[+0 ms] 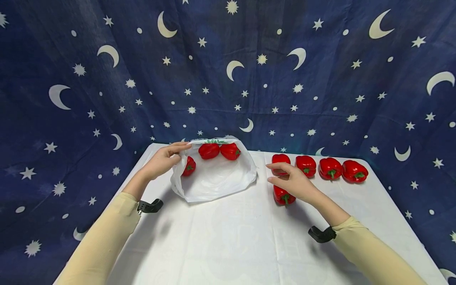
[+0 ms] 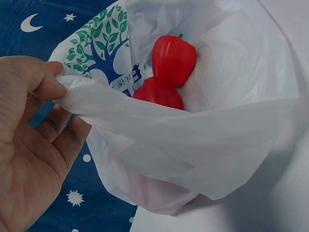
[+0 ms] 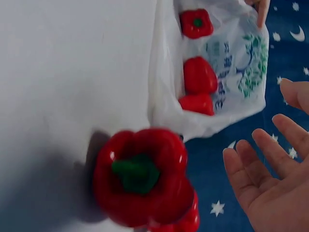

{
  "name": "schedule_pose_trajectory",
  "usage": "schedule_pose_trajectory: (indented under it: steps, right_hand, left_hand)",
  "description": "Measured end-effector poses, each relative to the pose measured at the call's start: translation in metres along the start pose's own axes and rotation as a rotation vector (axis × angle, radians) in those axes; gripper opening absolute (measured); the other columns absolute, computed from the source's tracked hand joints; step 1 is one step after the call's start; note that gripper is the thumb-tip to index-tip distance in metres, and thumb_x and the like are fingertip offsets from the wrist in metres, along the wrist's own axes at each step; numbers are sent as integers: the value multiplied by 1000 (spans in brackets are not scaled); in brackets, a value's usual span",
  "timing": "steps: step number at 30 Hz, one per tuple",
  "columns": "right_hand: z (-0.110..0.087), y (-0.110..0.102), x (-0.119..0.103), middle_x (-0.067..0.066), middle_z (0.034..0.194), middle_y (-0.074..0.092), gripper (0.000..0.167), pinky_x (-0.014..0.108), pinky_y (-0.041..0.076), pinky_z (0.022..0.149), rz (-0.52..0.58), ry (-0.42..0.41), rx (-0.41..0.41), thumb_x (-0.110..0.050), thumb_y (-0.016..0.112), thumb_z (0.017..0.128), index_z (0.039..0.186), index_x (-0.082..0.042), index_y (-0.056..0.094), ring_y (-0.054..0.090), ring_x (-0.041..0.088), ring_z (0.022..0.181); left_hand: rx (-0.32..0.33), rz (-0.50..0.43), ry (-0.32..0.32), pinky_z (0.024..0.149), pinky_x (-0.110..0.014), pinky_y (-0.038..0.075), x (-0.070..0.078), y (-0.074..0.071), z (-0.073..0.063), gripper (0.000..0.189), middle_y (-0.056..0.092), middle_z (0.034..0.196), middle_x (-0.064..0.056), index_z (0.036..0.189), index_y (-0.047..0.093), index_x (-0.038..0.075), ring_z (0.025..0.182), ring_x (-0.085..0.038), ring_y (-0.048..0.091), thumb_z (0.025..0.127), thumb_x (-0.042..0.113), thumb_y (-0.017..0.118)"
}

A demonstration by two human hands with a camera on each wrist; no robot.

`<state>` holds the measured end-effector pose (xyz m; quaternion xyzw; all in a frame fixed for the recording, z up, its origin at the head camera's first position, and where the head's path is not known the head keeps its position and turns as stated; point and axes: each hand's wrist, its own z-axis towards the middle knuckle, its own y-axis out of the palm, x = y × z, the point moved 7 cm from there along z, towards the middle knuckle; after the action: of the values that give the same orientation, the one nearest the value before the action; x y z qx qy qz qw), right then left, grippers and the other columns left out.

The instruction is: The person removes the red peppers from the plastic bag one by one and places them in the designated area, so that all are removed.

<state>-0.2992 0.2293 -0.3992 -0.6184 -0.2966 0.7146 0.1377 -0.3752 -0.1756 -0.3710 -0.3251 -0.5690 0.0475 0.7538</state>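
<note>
Behind the thin, crumpled white plastic bag [image 1: 221,178], a dark blue cloth backdrop [image 1: 210,51], printed with pale crescent moons, stars and dots. Beneath the bag, a table [image 1: 228,237] under white, faintly creased cloth. On the bag's inner wall, a green-leafed, blue-trunked tree print [image 2: 108,41], with dark blue characters [image 2: 136,72] beside it, too blurred and folded to read with certainty. In front of the bag, to left and right, cream ribbed-looking fabric sleeves [image 1: 103,237]. At the bag's left rim, the left grip [image 1: 160,161], thumb and fingers nearly together, pinching the plastic. To the right of the bag, the right grip [image 1: 297,183], fingers loosely extended and well parted from the thumb, holding nothing, above glossy, lobed red bell peppers [image 1: 284,196]: four in a row to the bag's right, a fifth in front of the nearest. Inside the bag, three more: two touching at the back, one by the left wall. Just in front of the bag's left side, a black wrist-worn device [image 1: 151,206]; farther right, its match. On several peppers, short green stems [image 1: 332,173].
</note>
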Motion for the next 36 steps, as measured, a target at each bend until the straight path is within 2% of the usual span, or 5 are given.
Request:
schedule_pose_trajectory:
  steps: [10, 16, 24, 30, 36]
  right_hand:
    - [14, 39, -28, 5, 138, 60, 50, 48, 49, 101, -43, -170, -109, -34, 76, 93, 139, -19, 63, 57, 25, 123]
    - [23, 61, -40, 4, 140, 59, 54, 51, 48, 102, -33, -166, -162, -33, 78, 91, 141, -19, 62, 55, 25, 124]
    - [41, 90, -53, -5, 138, 58, 55, 43, 48, 103, -31, -174, -194, -36, 77, 91, 142, -24, 61, 54, 19, 124]
    - [60, 112, -66, 4, 142, 58, 57, 49, 48, 103, 42, -234, -224, -26, 76, 92, 144, -12, 59, 56, 26, 125]
    - [78, 130, -71, 7, 141, 60, 57, 40, 52, 98, 59, -220, -214, -24, 77, 91, 144, -10, 59, 59, 28, 124]
  left_hand:
    - [19, -6, 12, 110, -50, 37, -3, -3, 1, 47, 44, 158, 2, 146, 60, 14, 150, -20, 30, 101, 3, 50]
    - [14, -6, 10, 111, -51, 37, -2, -5, -1, 47, 43, 159, 1, 146, 59, 11, 151, -19, 28, 101, 3, 49]
    - [12, 6, -7, 107, -49, 40, -1, -6, 0, 48, 40, 160, 0, 147, 58, 13, 148, -26, 34, 101, 3, 48]
    - [8, -4, -20, 107, -52, 41, -1, -7, -1, 48, 38, 161, -1, 148, 58, 16, 146, -31, 37, 102, 5, 48]
    - [2, -15, -22, 110, -53, 39, 0, -6, -3, 47, 37, 161, -2, 148, 57, 15, 146, -31, 36, 103, 5, 49]
